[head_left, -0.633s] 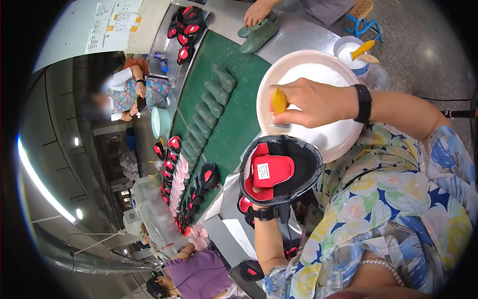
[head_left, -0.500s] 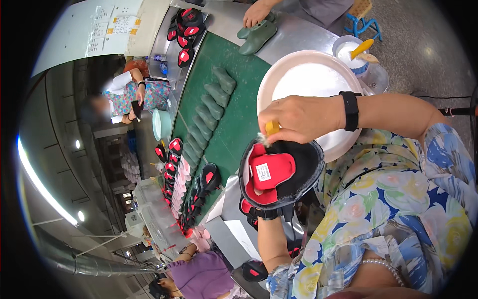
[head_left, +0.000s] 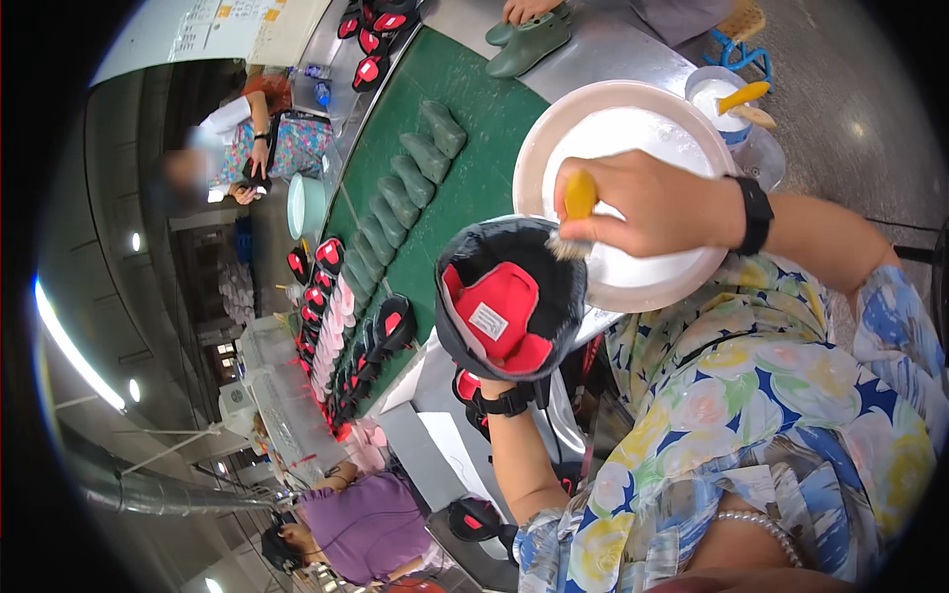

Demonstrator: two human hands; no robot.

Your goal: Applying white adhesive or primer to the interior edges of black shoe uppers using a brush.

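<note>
A black shoe upper with a red lining and a white label (head_left: 509,287) is held up by my left hand (head_left: 488,387), whose fingers are mostly hidden beneath it. Its opening faces me. Pinched in my right hand (head_left: 647,203) is a brush with a yellow handle (head_left: 580,195). The brush's pale bristles meet the upper's dark right rim. Under my right hand stands a wide pinkish basin (head_left: 526,178) of white liquid.
Grey-green shoe lasts (head_left: 400,203) stand in a row on the green belt (head_left: 474,128), with black-and-red uppers (head_left: 395,326) nearby. A small tub (head_left: 719,104) holds another yellow-handled brush. Beyond are a co-worker's hand (head_left: 529,10), a seated person (head_left: 272,138) and a person in purple (head_left: 366,529).
The upper has moved left and turned in my left hand. My right hand has shifted right, taking the brush from the red lining's edge to the upper's right rim.
</note>
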